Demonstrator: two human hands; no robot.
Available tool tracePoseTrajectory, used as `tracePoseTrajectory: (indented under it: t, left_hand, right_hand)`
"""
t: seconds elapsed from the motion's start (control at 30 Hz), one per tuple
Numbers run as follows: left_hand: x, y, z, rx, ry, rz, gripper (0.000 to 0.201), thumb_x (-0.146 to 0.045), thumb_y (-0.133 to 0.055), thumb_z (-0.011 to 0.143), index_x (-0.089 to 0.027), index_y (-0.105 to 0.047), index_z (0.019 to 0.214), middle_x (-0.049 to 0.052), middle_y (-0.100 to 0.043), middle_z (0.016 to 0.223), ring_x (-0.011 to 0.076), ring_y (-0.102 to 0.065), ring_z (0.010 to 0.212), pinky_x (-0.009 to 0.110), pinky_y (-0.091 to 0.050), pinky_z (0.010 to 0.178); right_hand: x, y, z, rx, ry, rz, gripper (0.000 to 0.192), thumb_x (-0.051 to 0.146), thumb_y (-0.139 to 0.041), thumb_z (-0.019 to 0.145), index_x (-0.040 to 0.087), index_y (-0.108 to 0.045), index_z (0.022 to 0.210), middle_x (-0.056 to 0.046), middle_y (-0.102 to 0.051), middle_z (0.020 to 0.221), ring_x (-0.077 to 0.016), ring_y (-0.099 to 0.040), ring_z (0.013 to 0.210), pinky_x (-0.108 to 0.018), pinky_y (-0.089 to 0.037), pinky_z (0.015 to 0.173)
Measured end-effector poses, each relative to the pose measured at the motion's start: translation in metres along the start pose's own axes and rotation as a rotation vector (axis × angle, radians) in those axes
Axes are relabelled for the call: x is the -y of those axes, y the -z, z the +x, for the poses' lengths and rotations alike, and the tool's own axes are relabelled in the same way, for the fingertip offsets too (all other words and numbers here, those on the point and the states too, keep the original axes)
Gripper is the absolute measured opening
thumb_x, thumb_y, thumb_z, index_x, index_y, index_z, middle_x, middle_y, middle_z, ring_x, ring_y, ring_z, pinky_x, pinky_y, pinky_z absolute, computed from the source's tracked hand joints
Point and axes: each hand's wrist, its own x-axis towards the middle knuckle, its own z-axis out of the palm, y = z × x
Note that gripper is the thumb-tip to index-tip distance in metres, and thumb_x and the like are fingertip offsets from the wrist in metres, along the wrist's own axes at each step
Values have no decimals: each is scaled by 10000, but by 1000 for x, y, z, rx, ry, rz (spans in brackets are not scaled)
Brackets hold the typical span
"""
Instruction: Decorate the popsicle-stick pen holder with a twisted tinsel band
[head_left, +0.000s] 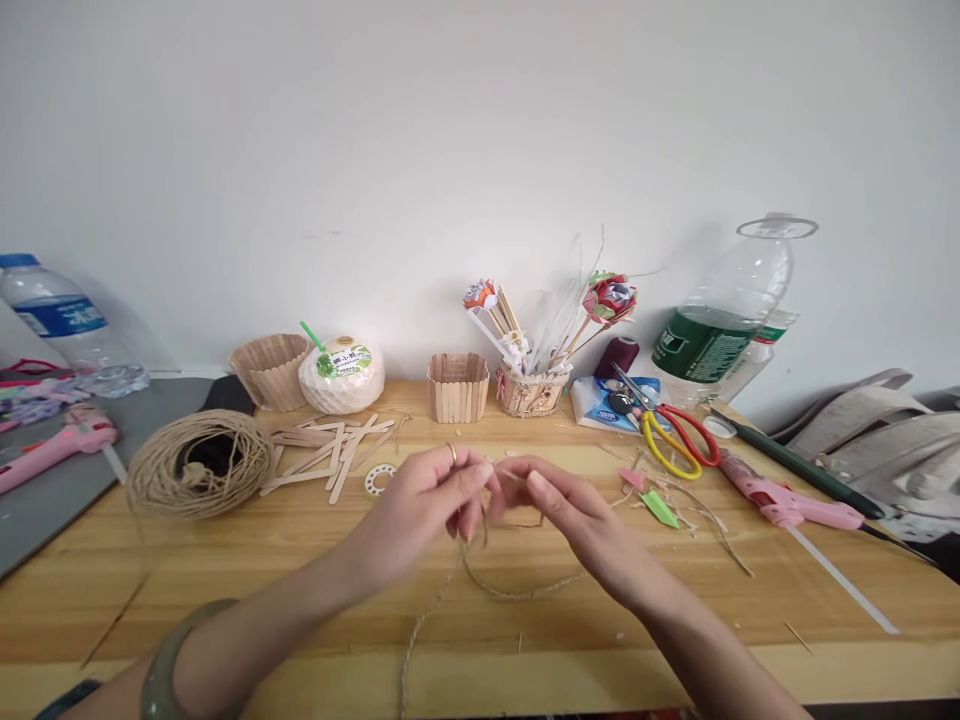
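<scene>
My left hand and my right hand meet over the middle of the table, fingertips pinched close together. Between them runs a thin twine, which loops down onto the wood and trails toward the front edge. Both hands are closed on this twine; the exact spot of the pinch is partly hidden by the fingers. Behind the hands stands a small popsicle-stick basket. A white ring with holes lies left of my left hand. Twine scraps and a green paper piece lie right of my right hand.
At left are a twine ball, loose popsicle sticks, and a pink glue gun. A wrapped coconut and a flower basket line the wall. Scissors, another glue gun and a large bottle are at right.
</scene>
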Motion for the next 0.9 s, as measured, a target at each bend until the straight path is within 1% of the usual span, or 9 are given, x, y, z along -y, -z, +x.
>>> tracePoseTrajectory:
  t: [0.07,0.1,0.17,0.2,0.27,0.37,0.47,0.7,0.9]
  left_hand:
    - [-3,10,7,-73,-5,-181,206,-274,-473,856,-140,-560,725,-42,-496,475,79,-458,476,186,-381,509]
    - [-4,17,11,-130,-17,-287,195,-238,-471,859,-136,-563,720,-46,-477,470,73,-459,473,170,-381,492]
    - [-8,33,15,-235,-91,-495,197,-132,-453,855,-119,-569,696,-50,-442,484,53,-442,461,142,-386,472]
    - [-11,40,16,-276,-139,-582,212,-89,-437,852,-109,-574,692,-46,-444,503,43,-437,458,132,-395,469]
    - [-19,52,15,-351,-230,-734,279,-27,-373,855,-92,-571,669,-41,-425,499,33,-415,436,117,-399,449]
    - [-31,59,10,-372,-300,-862,383,3,-248,881,-76,-552,662,-34,-399,469,34,-403,431,105,-409,438]
    - [-36,60,7,-359,-334,-878,419,-14,-182,905,-61,-538,689,-32,-391,462,38,-414,438,108,-415,436]
    - [-33,70,-4,-401,-378,-932,421,-43,-143,931,-94,-486,690,-35,-398,486,28,-419,440,104,-412,458]
    - [-29,78,-19,-431,-369,-964,393,-38,-142,925,-109,-475,728,-27,-432,490,35,-440,465,113,-418,491]
  right_hand:
    - [0,-3,0,94,-90,181,280,434,-488,852,181,-564,758,49,-435,533,-88,-405,505,-214,-378,539]
    - [-1,-3,0,91,-137,273,283,426,-508,844,176,-544,715,77,-335,489,-66,-299,438,-184,-308,450]
    - [-5,3,-3,49,-206,411,277,408,-556,820,171,-512,683,101,-202,492,-49,-131,420,-163,-150,379]
    - [-6,8,-4,26,-219,437,280,403,-569,813,167,-505,676,102,-179,501,-49,-97,430,-167,-106,378]
    - [-7,18,-8,-9,-210,422,287,394,-590,801,158,-507,659,97,-179,507,-50,-89,443,-179,-78,387]
    - [-3,30,-14,-67,-182,372,285,390,-596,795,155,-519,654,90,-192,510,-54,-105,450,-195,-79,397]
    - [3,38,-18,-137,-156,299,295,403,-600,785,156,-522,645,83,-213,515,-59,-116,456,-213,-82,405]
    - [8,50,-27,-249,-114,66,328,455,-574,777,167,-513,632,75,-231,515,-71,-136,460,-245,-81,423]
    - [5,64,-35,-325,-125,-56,327,477,-573,765,182,-525,631,47,-300,545,-90,-221,478,-257,-129,447]
